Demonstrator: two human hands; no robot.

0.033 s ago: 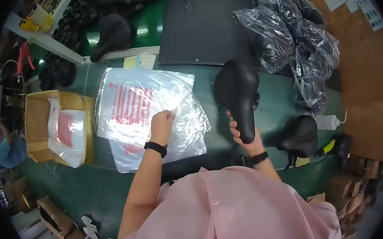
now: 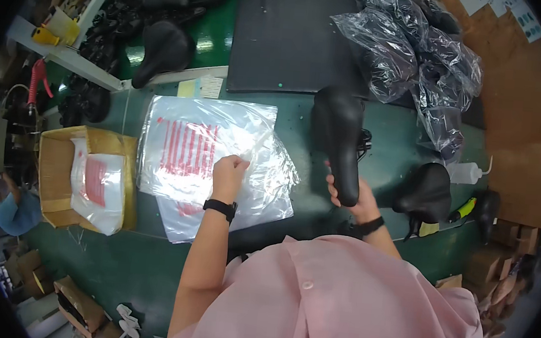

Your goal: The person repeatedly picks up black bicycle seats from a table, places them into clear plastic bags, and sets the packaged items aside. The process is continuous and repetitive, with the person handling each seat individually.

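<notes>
My right hand (image 2: 365, 202) is wrapped round the narrow nose of a black bicycle saddle (image 2: 339, 120), which points its wide end away from me above the green bench. Part of its metal rails shows along its right side. My left hand (image 2: 229, 173) is closed in a pinch at a clear plastic bag (image 2: 258, 161), on a pile of flat bags with red print. The fingertips seem to grip the film of the top bag. Another black saddle (image 2: 424, 190) lies to the right of my right hand.
At the left stands an open cardboard box (image 2: 57, 176) with more bags. Saddles wrapped in plastic (image 2: 415, 59) lie at the back right, beside a dark mat (image 2: 288, 35). A squeeze bottle (image 2: 466, 173) and a yellow-green cutter (image 2: 462, 209) are at the right. Unwrapped saddles (image 2: 167, 49) fill the back left.
The saddle has shifted slightly to the right and turned a little in my right hand, showing more of its rails. My left hand stays in its pinch on the bag.
</notes>
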